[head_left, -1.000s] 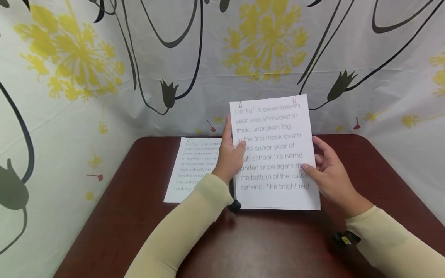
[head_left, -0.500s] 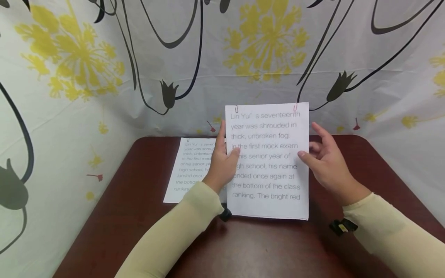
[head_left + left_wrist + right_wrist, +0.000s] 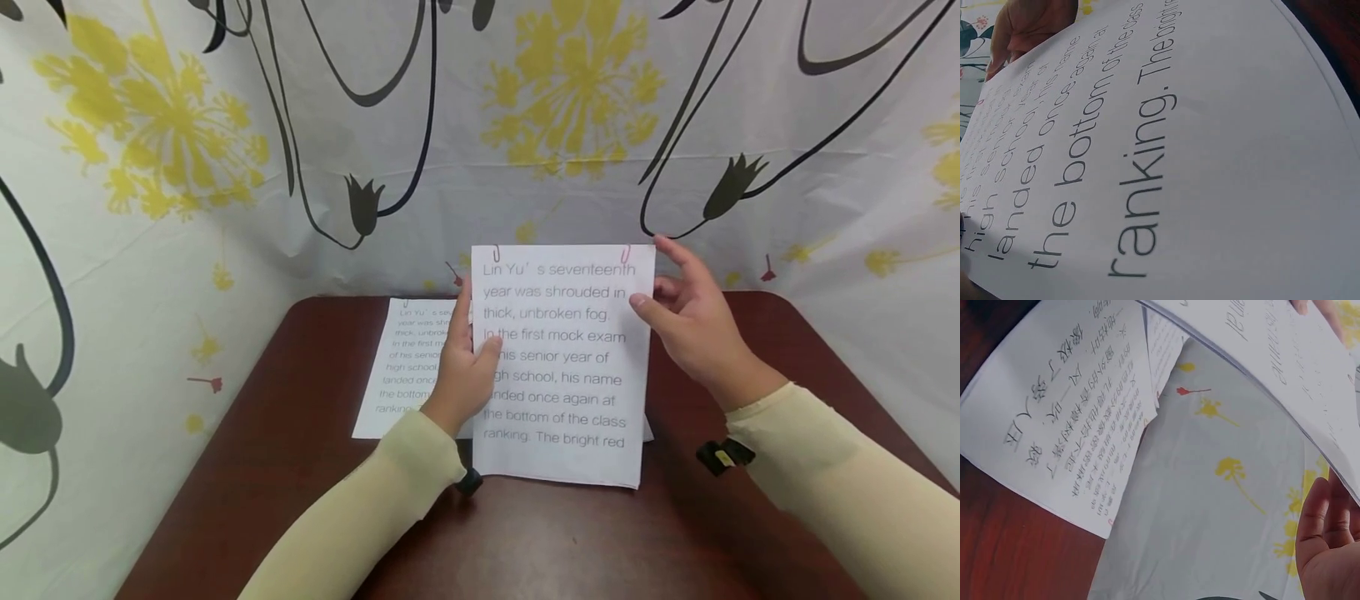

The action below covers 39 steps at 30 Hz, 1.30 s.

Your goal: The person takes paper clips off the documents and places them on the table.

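Both hands hold up a thin stack of printed paper (image 3: 558, 400) with English text facing me. At its top edge sit a dark paper clip (image 3: 496, 253) on the left and a red paper clip (image 3: 626, 253) on the right. My left hand (image 3: 461, 375) grips the left edge, thumb over the front. Near the upper right corner, my right hand (image 3: 697, 333) pinches the edge, thumb on the front and fingers partly hidden behind. The left wrist view is mostly filled by the stack's lower text; the right wrist view shows its layered edge.
Behind the stack, an English printed sheet (image 3: 405, 367) lies on the dark red table (image 3: 300, 475). Beside it, mostly hidden in the head view, lies a sheet with Chinese text (image 3: 1060, 419), red clips at its edge. A flower-patterned cloth (image 3: 450, 142) hangs behind the table.
The stack has moved down and a little left, its tilt straightening. My right hand has slid up the right edge to near the top corner; the left hand kept its grip.
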{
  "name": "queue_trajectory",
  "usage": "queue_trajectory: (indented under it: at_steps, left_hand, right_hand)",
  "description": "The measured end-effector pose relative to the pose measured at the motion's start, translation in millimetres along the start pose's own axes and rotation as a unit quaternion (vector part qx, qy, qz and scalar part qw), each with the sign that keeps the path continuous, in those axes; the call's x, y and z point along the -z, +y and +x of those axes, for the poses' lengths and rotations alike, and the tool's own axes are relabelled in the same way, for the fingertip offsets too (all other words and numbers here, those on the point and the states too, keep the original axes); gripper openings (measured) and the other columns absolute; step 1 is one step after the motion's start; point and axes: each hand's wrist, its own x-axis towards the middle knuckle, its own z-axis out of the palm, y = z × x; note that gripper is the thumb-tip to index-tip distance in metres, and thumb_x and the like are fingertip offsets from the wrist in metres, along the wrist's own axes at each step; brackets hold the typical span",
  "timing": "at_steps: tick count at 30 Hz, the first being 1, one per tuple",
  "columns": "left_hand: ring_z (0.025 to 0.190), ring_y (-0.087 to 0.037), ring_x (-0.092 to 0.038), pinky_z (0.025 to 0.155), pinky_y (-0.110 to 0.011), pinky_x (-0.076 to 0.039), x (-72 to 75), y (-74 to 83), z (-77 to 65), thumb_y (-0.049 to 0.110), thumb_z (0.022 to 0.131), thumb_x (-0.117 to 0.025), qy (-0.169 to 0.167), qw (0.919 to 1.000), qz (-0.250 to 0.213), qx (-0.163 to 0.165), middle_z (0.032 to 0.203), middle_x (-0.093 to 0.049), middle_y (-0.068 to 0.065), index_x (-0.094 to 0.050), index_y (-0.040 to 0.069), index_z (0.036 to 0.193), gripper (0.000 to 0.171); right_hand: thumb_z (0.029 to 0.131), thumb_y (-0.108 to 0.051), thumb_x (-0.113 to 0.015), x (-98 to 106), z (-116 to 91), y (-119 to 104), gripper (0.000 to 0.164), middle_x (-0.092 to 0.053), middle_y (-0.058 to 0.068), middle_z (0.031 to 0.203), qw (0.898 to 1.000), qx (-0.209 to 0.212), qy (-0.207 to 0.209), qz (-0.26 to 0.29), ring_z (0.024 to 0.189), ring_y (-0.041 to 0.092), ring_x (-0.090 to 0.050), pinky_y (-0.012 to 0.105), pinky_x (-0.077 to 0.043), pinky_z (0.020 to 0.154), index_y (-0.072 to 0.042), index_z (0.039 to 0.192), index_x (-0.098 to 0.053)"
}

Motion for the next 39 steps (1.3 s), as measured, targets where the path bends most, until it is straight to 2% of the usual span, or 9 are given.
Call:
queue_trajectory:
  at_steps: [4, 13, 23, 29, 36, 39]
  left_hand:
    - [0.101, -0.019, -0.066, 0.081, -0.034, -0.057, 1.3, -2.1, -3.3, -0.001, 0.099, -0.044, 0.006, 0.9999, 0.008, -0.002, 0.153, -0.027, 0.02, 0.001, 0.049, 0.151, 0.085]
    - [0.101, -0.015, -0.066, 0.08, -0.031, -0.057, 3.9, -4.4, -9.1, 0.003, 0.1, -0.045, 0.014, 0.9991, 0.041, -0.004, 0.152, -0.03, 0.02, 0.001, 0.049, 0.151, 0.083]
    - [0.098, -0.018, -0.068, 0.08, -0.032, -0.057, 6.9, -7.0, -11.0, 0.001, 0.099, -0.045, 0.012, 0.9996, 0.026, -0.005, 0.15, -0.034, 0.018, 0.001, 0.047, 0.152, 0.083]
    - [0.098, -0.018, -0.068, 0.08, -0.032, -0.057, 6.9, -7.4, -11.4, 0.001, 0.099, -0.045, 0.008, 0.9998, 0.02, 0.002, 0.151, -0.033, 0.02, 0.002, 0.044, 0.153, 0.083]
    - [0.098, -0.019, -0.069, 0.08, -0.032, -0.057, 7.4, -8.6, -12.1, -0.002, 0.098, -0.044, 0.009, 0.9998, 0.013, -0.01, 0.149, -0.038, 0.017, 0.001, 0.04, 0.154, 0.084]
    - [0.097, -0.017, -0.069, 0.079, -0.031, -0.057, 7.6, -12.8, -11.6, -0.001, 0.099, -0.045, 0.011, 0.9997, 0.017, -0.017, 0.149, -0.036, 0.019, 0.001, 0.04, 0.154, 0.083]
  right_hand:
    - [0.094, -0.009, -0.062, -1, 7, -2, 0.074, -0.063, 0.018, 0.118, 1.0, -0.002, 0.006, -0.025, 0.097, 0.026, -0.064, 0.025, -0.056, 0.075, -0.029, 0.153, -0.022]
    - [0.094, -0.017, -0.064, -6, 18, -5, 0.063, -0.062, 0.015, 0.124, 0.997, -0.009, 0.006, -0.078, 0.095, 0.024, -0.068, 0.025, -0.057, 0.076, -0.026, 0.148, -0.034]
    - [0.093, -0.019, -0.065, -10, 24, -7, 0.049, -0.065, 0.013, 0.113, 0.992, -0.005, 0.016, -0.126, 0.087, 0.022, -0.066, 0.023, -0.056, 0.069, -0.018, 0.139, -0.048]
    - [0.093, -0.019, -0.066, -12, 25, -6, 0.045, -0.065, 0.011, 0.107, 0.991, 0.008, 0.013, -0.132, 0.084, 0.022, -0.066, 0.024, -0.056, 0.066, -0.018, 0.136, -0.052]
    - [0.094, -0.017, -0.064, -14, 27, -5, 0.042, -0.065, 0.013, 0.105, 0.991, 0.011, 0.011, -0.132, 0.083, 0.021, -0.066, 0.025, -0.056, 0.064, -0.016, 0.134, -0.054]
    - [0.093, -0.017, -0.064, -15, 28, -6, 0.041, -0.066, 0.013, 0.105, 0.991, 0.003, 0.016, -0.135, 0.083, 0.021, -0.066, 0.025, -0.056, 0.064, -0.016, 0.133, -0.055]
